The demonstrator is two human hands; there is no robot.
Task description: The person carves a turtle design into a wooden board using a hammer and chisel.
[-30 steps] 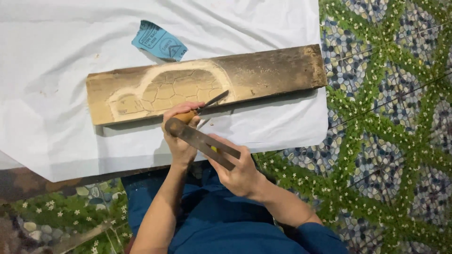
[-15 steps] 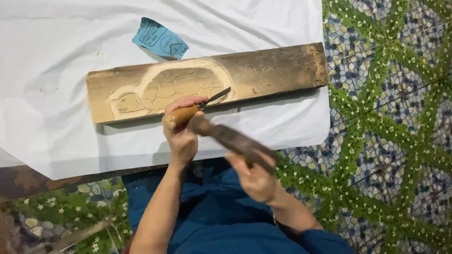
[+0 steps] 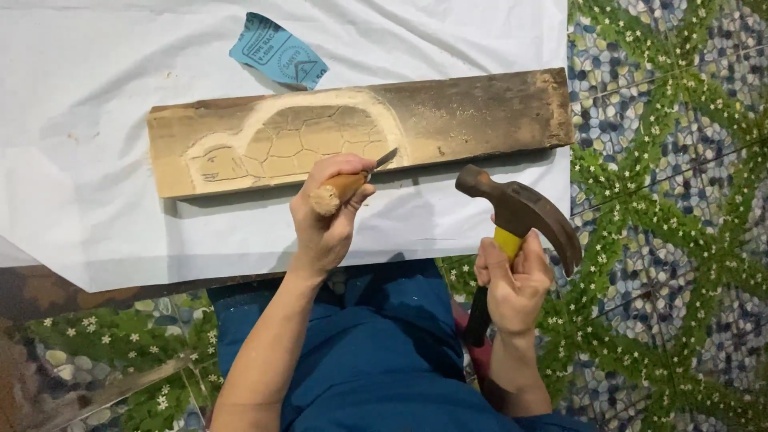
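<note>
While left hand (image 3: 324,220) grips chisel (image 3: 352,182) on plank (image 3: 448,120) | right hand (image 3: 512,280) clasps hammer (image 3: 520,212) upright

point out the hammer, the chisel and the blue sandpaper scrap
brown-headed claw hammer (image 3: 520,210), head view, on its steel head
wooden-handled chisel (image 3: 342,189), head view, on the handle
blue sandpaper scrap (image 3: 278,52), head view, on its middle
</note>
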